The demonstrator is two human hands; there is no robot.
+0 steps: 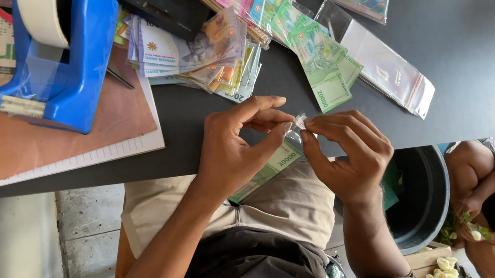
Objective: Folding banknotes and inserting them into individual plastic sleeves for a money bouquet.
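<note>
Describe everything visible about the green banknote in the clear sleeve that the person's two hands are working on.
The green banknote sits inside a clear, glossy plastic sleeve, mostly hidden under the left hand. It lies slanted across the near edge of the dark table, partly over the person's lap. The sleeve's open end sticks up as a crinkled tip, pinched between the left hand's thumb and fingertips and the right hand. Only a green and pale strip of the note shows.
</note>
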